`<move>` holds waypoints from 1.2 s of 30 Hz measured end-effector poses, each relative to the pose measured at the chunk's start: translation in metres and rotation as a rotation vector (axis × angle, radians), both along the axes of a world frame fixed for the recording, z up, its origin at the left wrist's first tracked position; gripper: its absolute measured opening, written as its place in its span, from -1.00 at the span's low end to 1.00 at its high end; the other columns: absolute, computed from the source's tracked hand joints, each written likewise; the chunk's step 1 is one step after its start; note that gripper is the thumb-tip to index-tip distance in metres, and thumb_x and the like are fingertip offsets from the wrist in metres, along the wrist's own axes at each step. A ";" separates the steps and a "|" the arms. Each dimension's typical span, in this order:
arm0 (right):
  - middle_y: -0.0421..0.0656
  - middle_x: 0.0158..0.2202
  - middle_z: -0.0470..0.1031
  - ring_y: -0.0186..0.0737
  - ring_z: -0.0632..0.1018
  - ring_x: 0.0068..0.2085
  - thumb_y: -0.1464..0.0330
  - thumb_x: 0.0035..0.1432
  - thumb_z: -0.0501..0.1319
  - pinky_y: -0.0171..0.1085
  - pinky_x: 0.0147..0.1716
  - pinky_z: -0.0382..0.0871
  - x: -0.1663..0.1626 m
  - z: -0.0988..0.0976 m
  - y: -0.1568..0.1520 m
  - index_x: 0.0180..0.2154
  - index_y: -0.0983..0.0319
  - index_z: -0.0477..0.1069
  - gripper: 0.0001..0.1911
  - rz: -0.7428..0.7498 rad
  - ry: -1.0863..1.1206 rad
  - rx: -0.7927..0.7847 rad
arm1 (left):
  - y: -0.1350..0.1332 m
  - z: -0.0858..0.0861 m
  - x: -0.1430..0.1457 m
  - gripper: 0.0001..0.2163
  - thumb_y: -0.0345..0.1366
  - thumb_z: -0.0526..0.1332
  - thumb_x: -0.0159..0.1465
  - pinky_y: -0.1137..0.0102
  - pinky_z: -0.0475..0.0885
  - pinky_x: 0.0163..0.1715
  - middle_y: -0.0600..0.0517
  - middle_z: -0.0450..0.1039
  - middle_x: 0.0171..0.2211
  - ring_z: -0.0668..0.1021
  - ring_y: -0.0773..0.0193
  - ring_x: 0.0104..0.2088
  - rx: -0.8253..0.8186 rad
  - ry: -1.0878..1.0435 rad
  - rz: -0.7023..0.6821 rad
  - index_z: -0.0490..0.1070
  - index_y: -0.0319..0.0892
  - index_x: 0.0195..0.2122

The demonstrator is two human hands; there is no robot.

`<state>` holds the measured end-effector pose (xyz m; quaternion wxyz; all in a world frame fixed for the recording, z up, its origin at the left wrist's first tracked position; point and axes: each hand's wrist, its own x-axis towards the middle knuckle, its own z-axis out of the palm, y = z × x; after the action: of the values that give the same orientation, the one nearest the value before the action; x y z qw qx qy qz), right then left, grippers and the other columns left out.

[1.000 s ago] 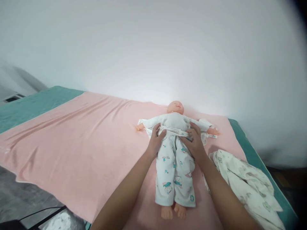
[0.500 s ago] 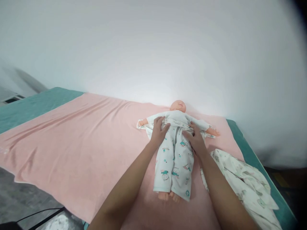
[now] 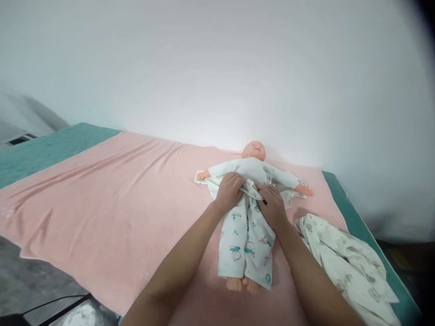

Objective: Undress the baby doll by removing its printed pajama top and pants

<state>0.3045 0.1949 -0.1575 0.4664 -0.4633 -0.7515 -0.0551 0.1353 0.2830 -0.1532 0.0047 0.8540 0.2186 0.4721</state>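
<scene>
While the doll [image 3: 253,169] lies lengthwise on the pink blanket [image 3: 118,203], head far, feet near, the left hand [image 3: 230,192] and right hand [image 3: 272,206] both curl tight around the printed fabric [image 3: 250,186] at its waist.

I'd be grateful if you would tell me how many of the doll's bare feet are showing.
2. One foot and the other foot lie side by side, poking out of the printed trousers on the pink blanket. Neither is hidden.
</scene>
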 end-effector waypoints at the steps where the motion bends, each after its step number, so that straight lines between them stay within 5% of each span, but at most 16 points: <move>1: -0.12 -0.20 0.48 -0.14 0.42 -0.16 0.50 0.25 0.08 -0.10 -0.11 0.30 0.000 -0.001 0.000 -0.36 0.19 0.28 -0.86 -0.006 -0.014 -0.001 | 0.002 -0.001 0.000 -0.90 -0.42 0.08 0.27 0.23 0.38 -0.12 -0.04 0.44 -0.32 0.43 0.18 -0.18 0.013 -0.042 0.009 0.35 -0.16 -0.23; 6: -0.16 -0.38 0.42 -0.14 0.40 -0.26 0.34 0.28 0.16 -0.14 -0.18 0.24 0.004 -0.002 0.002 -0.32 0.20 0.31 -0.89 -0.110 -0.054 -0.056 | 0.015 0.000 0.002 -0.92 -0.44 0.14 0.19 0.35 0.33 -0.29 0.04 0.40 -0.44 0.41 0.24 -0.33 -0.164 -0.171 0.142 0.35 -0.13 -0.38; 12: -0.15 -0.25 0.50 -0.12 0.48 -0.16 0.28 0.33 0.12 -0.15 -0.10 0.20 0.005 0.001 0.002 -0.17 0.20 0.36 -0.86 -0.166 -0.109 -0.136 | 0.028 -0.003 -0.019 -0.86 -0.35 0.23 0.09 0.33 0.25 -0.29 0.07 0.38 -0.58 0.39 0.27 -0.46 -0.231 -0.041 0.295 0.30 -0.14 -0.57; 19: -0.13 -0.23 0.50 -0.11 0.48 -0.15 0.43 0.24 0.09 -0.17 -0.08 0.17 0.007 -0.005 0.003 -0.16 0.23 0.34 -0.87 -0.217 -0.108 -0.168 | -0.028 -0.021 -0.049 -0.77 -0.25 0.19 0.15 0.32 0.20 -0.35 0.05 0.34 -0.65 0.36 0.28 -0.55 -0.172 0.132 0.470 0.27 -0.13 -0.63; 23: -0.15 -0.35 0.47 -0.12 0.47 -0.21 0.43 0.19 0.12 -0.18 -0.11 0.16 0.010 -0.007 0.000 -0.30 0.22 0.33 -0.96 -0.297 -0.107 -0.114 | -0.061 -0.024 -0.038 -0.80 -0.23 0.18 0.22 0.35 0.24 -0.33 0.05 0.40 -0.58 0.43 0.25 -0.47 -0.298 0.109 0.494 0.33 -0.13 -0.54; 28: -0.14 -0.41 0.48 -0.13 0.48 -0.27 0.34 0.21 0.17 -0.18 -0.12 0.13 0.017 -0.011 -0.019 -0.38 0.22 0.35 -0.88 -0.397 -0.199 -0.050 | -0.065 -0.015 -0.035 -0.88 -0.26 0.21 0.21 0.33 0.27 -0.25 0.06 0.52 -0.33 0.48 0.18 -0.30 -0.415 0.193 0.500 0.40 -0.10 -0.23; 36: -0.21 -0.51 0.41 -0.19 0.42 -0.34 0.09 0.19 0.22 -0.17 -0.04 0.08 0.029 -0.014 -0.035 -0.53 0.21 0.26 -0.61 -0.460 -0.175 -0.261 | -0.061 -0.013 -0.041 -0.84 -0.17 0.11 0.31 0.33 0.26 -0.29 0.05 0.54 -0.29 0.51 0.13 -0.26 -0.553 0.245 0.528 0.37 -0.05 -0.15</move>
<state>0.3334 0.1601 -0.1720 0.3113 -0.6714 -0.6648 -0.1018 0.0948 0.2220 -0.1666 0.0868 0.7849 0.5484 0.2752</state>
